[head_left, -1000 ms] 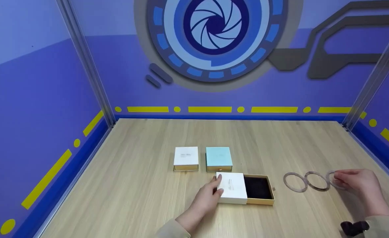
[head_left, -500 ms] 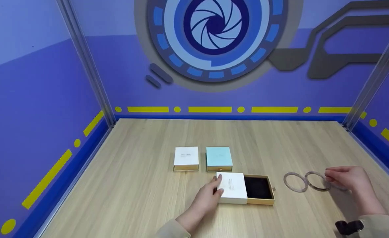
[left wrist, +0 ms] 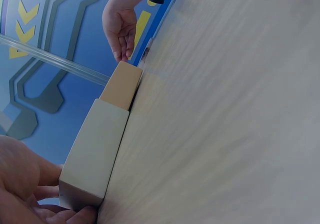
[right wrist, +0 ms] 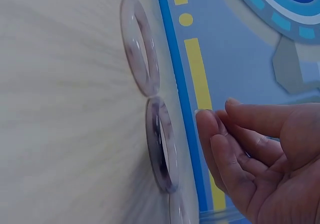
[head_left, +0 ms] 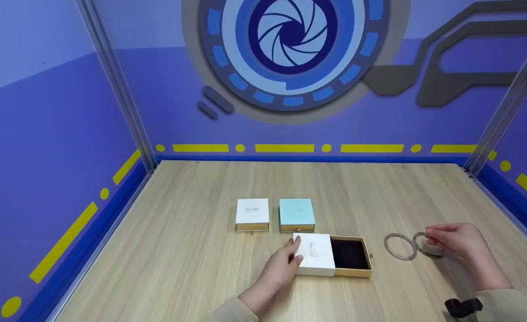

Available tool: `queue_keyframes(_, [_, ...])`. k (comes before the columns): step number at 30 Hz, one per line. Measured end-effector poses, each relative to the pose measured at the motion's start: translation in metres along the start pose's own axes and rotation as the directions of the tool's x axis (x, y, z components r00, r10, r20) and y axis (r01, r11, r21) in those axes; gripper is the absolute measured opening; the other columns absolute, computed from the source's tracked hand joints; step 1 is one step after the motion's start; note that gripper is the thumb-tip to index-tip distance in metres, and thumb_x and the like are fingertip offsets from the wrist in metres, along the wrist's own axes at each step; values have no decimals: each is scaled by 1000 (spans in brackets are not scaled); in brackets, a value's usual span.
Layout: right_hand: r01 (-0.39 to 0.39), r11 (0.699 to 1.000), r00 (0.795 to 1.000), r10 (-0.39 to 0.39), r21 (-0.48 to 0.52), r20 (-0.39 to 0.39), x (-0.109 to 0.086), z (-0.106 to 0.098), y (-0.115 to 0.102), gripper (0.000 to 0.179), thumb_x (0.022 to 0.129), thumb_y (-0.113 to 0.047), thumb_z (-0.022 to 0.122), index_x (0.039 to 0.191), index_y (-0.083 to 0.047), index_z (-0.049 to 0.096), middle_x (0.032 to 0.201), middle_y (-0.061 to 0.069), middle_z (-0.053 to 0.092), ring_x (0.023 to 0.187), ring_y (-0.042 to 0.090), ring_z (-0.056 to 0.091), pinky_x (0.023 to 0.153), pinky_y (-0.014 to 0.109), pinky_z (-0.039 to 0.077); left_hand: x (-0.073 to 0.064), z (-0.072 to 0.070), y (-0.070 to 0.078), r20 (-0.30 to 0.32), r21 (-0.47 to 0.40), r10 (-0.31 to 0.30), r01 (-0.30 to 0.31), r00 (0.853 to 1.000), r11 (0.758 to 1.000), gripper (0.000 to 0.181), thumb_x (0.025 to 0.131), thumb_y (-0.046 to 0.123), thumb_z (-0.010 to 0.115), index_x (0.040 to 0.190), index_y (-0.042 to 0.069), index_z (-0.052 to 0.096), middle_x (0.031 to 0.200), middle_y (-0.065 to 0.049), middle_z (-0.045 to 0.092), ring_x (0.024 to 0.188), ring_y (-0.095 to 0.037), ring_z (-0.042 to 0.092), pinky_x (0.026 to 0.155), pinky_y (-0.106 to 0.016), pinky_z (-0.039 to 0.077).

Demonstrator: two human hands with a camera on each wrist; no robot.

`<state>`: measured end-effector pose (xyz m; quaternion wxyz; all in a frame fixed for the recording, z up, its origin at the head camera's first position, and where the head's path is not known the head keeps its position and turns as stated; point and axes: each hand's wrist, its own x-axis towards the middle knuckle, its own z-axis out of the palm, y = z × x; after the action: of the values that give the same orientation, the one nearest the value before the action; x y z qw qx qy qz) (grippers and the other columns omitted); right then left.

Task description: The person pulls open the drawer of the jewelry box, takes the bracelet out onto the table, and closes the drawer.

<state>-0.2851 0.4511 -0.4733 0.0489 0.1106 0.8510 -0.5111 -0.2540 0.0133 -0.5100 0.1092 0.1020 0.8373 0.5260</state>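
Note:
A white jewellery drawer box (head_left: 313,252) lies on the table with its gold tray (head_left: 355,272) pulled partway out to the right. Black lining shows inside the tray. My left hand (head_left: 276,269) grips the sleeve's left end, thumb on the near side and fingers around the far side. Right of the tray, bangles lie in a row: a pale one (right wrist: 131,49), a darker mottled one (right wrist: 154,149), and a third (right wrist: 176,209) partly out of the right wrist view. My right hand (head_left: 458,241) hovers above the row with fingers loosely bent, holding nothing.
Behind the drawer box stand a closed white box (head_left: 252,212) and a closed mint-green box (head_left: 296,212). Blue printed panels (head_left: 66,179) with metal corner posts enclose the wooden table (head_left: 192,250) at the back and sides.
My right hand has moved left from the far-right bangle to above the middle one. The bangles, the boxes and my left hand stay where they were.

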Motion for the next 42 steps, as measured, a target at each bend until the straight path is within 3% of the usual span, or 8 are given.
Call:
queue_keyframes(7, [26, 999, 999, -26, 20, 32, -1, 14, -6, 42, 102, -12, 64, 124, 24, 60, 84, -2, 79, 74, 4, 74, 69, 20, 63, -1, 0, -1, -1, 0, 2, -2, 1000, 1000, 53, 107, 12, 54, 157, 5, 39, 166, -24, 29, 155, -39, 28, 126, -56, 27])
queue_keyframes(17, [28, 997, 995, -35, 78, 96, -4, 32, -15, 36, 101, -11, 65, 120, 19, 65, 85, -5, 79, 76, 3, 75, 70, 20, 63, -1, 0, 0, 0, -7, -12, 12, 1000, 1000, 54, 107, 13, 54, 158, 7, 39, 166, -22, 29, 155, -38, 28, 126, -56, 27])
queue_keyframes(27, [51, 996, 986, -61, 66, 154, -9, 46, -22, 40, 101, -13, 64, 124, 19, 63, 91, -1, 80, 80, 5, 76, 74, 21, 63, 0, 0, -3, -2, -20, 13, -13, 1000, 1000, 54, 106, 10, 54, 158, 6, 39, 166, -25, 28, 155, -40, 28, 125, -56, 28])
queue_keyframes(42, [102, 994, 974, -109, 47, 200, -11, 66, -27, 36, 100, -12, 65, 118, 19, 66, 87, -3, 79, 77, 2, 73, 70, 19, 62, 1, 1, -2, 6, -16, -18, 18, 1000, 1000, 54, 107, 12, 53, 158, 9, 38, 167, -22, 27, 156, -38, 26, 126, -55, 26])
